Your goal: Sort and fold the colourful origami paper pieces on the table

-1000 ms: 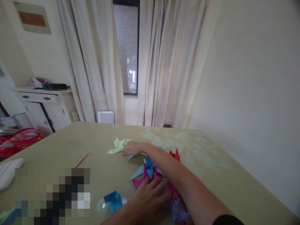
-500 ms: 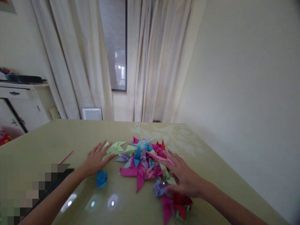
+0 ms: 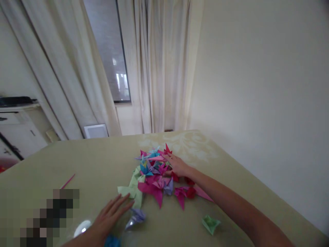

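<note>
A heap of folded paper cranes (image 3: 151, 183) in pink, red, blue, purple and green lies on the table. My right hand (image 3: 177, 166) rests against the right side of the heap, fingers stretched over it. My left hand (image 3: 110, 214) is spread low on the left, its fingertips at the pale green cranes (image 3: 136, 192). Beside its thumb lies a purple crane (image 3: 136, 218). A blue folded piece (image 3: 112, 240) is partly hidden by the left wrist. Apart from the heap, a green folded piece (image 3: 211, 224) sits at the front right.
The pale table (image 3: 89, 157) reaches a wall (image 3: 257, 85) on the right. A pink stick (image 3: 68, 180) lies on the left, near a blurred-out patch. Behind are curtains (image 3: 164, 68), a framed panel (image 3: 96, 131) and a white cabinet (image 3: 23, 127).
My right hand has moved up and left, pressing cranes into the heap. My left hand has come nearer to me. The green piece lies separate at the front right. The view has tilted.
</note>
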`<state>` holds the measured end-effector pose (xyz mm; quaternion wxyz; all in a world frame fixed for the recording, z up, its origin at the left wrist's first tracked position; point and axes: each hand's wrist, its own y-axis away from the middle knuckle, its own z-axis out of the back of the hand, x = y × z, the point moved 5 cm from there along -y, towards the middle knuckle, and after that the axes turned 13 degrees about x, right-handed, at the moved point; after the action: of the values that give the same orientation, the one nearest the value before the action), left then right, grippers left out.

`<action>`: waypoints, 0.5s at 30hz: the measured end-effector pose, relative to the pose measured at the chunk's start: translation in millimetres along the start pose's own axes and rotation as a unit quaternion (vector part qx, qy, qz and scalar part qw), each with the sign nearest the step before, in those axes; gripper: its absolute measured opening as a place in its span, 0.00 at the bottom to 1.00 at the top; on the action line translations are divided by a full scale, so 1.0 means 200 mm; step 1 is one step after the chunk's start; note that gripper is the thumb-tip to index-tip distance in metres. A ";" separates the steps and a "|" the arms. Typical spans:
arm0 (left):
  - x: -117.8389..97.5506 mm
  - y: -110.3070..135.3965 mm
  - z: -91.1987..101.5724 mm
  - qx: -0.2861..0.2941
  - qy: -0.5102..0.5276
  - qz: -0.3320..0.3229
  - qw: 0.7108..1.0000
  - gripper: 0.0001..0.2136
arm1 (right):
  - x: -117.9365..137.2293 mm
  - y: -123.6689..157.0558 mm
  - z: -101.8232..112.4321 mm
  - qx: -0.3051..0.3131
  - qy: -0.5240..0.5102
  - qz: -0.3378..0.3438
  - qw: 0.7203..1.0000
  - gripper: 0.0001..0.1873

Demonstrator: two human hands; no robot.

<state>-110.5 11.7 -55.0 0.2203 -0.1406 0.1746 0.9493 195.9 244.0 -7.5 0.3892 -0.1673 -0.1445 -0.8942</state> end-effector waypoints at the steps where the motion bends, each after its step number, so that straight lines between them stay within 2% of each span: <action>1: -0.06 -0.02 -0.05 -0.016 -0.026 -0.009 0.999 0.55 | 0.03 -0.08 0.01 0.004 0.002 0.022 1.000 0.55; 4: -0.25 -0.15 -0.14 -0.001 -0.079 -0.039 0.996 0.53 | 0.19 -0.27 0.02 0.019 0.004 0.078 0.997 0.32; 5: -0.31 -0.20 -0.14 0.009 -0.096 -0.055 0.994 0.54 | 0.25 -0.30 0.02 0.030 0.002 0.102 0.994 0.24; 7: -0.44 -0.29 -0.08 0.002 -0.129 -0.079 0.989 0.55 | 0.38 -0.32 0.03 0.062 -0.004 0.158 0.986 0.18; 9: -0.57 -0.37 0.01 -0.007 -0.158 -0.108 0.981 0.55 | 0.45 -0.27 0.05 0.095 -0.011 0.201 0.975 0.20; 11: -0.65 -0.45 0.11 -0.025 -0.187 -0.117 0.975 0.49 | 0.44 -0.17 0.11 0.099 -0.018 0.201 0.975 0.29; 13: -0.66 -0.53 0.20 -0.053 -0.211 -0.101 0.971 0.43 | 0.36 -0.01 0.20 0.061 -0.025 0.161 0.985 0.37; 15: -0.60 -0.63 0.30 -0.086 -0.223 -0.065 0.969 0.38 | 0.24 0.20 0.27 -0.002 -0.029 0.093 0.995 0.38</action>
<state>40.4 96.4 7.0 0.3020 0.0455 0.0289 0.9518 205.6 208.3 66.6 0.4658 -0.2067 -0.1376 -0.8493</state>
